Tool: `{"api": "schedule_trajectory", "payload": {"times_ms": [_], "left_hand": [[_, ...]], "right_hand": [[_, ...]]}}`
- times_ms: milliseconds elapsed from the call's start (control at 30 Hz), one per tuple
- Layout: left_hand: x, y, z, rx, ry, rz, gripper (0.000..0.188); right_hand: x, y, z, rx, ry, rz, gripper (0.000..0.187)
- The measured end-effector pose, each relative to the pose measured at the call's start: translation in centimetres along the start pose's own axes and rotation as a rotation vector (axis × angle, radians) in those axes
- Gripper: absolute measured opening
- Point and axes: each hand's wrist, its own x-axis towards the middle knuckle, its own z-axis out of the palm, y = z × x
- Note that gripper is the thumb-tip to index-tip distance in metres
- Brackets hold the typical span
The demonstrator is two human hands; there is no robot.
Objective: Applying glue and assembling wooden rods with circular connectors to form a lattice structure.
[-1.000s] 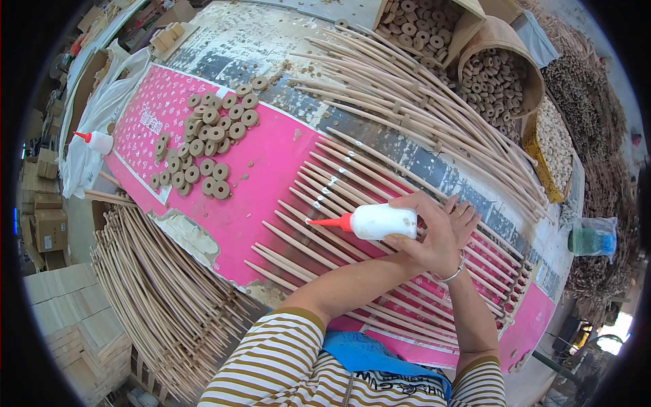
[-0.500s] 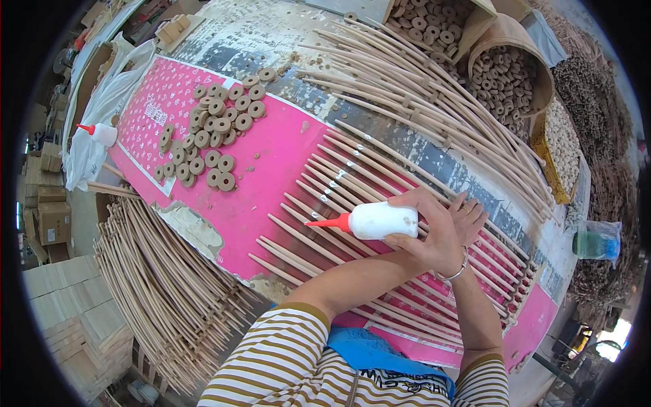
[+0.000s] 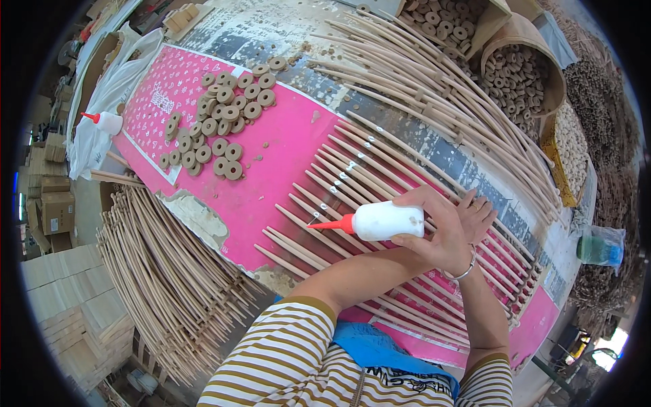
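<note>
both hands meet at about four o'clock from the middle of the view. left hand (image 3: 434, 234) is curled tight around a white plastic squeeze bottle with a red pointed nozzle (image 3: 380, 222), held nearly flat with the nozzle aimed toward nine o'clock, so its tip sits right at the pointed end of one of the thin pale wooden sticks laid side by side (image 3: 352, 183). that low, sideways hold looks meant to let glue go on one tip at a time; small white dabs already show on the stick ends toward twelve o'clock of the nozzle. right hand (image 3: 475, 217) lies open and flat, fingers spread across the row just behind the bottle, gripping nothing, apparently pressing the sticks so they do not roll.

the sticks rest on a pink patterned sheet (image 3: 271, 136) spread over the surface, their tips lined up in a slanting row, which keeps each end within reach of the nozzle. at about ten o'clock a loose heap of small round wooden rings with centre holes (image 3: 224, 129) lies on the same sheet. toward one o'clock a round basket (image 3: 522, 74) holds more rings. a second white bottle with a red cap (image 3: 105, 122) stands far off at nine o'clock, and a big bundle of bare sticks (image 3: 169, 271) lies below the surface edge at seven o'clock
</note>
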Motion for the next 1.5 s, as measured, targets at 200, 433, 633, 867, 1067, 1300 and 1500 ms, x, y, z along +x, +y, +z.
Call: {"api": "schedule_trajectory", "payload": {"times_ms": [200,433,633,867,1067,1300,1500], "left_hand": [[-0.2,0.3,-1.8,-0.004,0.014,0.002,0.049],[0.2,0.5,0.0,-0.021,0.042,-0.060,0.045],[0.2,0.4,0.3,-0.003,0.037,-0.058,0.041],[0.2,0.8,-2.0,-0.059,-0.069,-0.045,0.049],[0.0,0.7,-1.8,-0.024,-0.093,-0.049,0.050],[0.3,0.7,-0.8,-0.011,-0.102,-0.069,0.051],[0.2,0.9,-2.0,-0.023,-0.100,-0.055,0.052]], "right_hand": [[0.3,0.3,0.7,0.028,-0.029,-0.008,0.055],[0.1,-0.4,0.1,-0.010,-0.054,0.010,0.055],[1.2,-1.0,0.7,0.027,-0.106,0.001,0.052],[1.9,-1.0,2.0,0.031,-0.146,-0.013,0.051],[1.7,-0.9,2.1,0.014,-0.192,0.032,0.052],[1.6,-1.1,1.7,0.052,-0.155,0.001,0.051],[2.1,-1.3,2.3,0.051,-0.190,-0.008,0.052]]}}
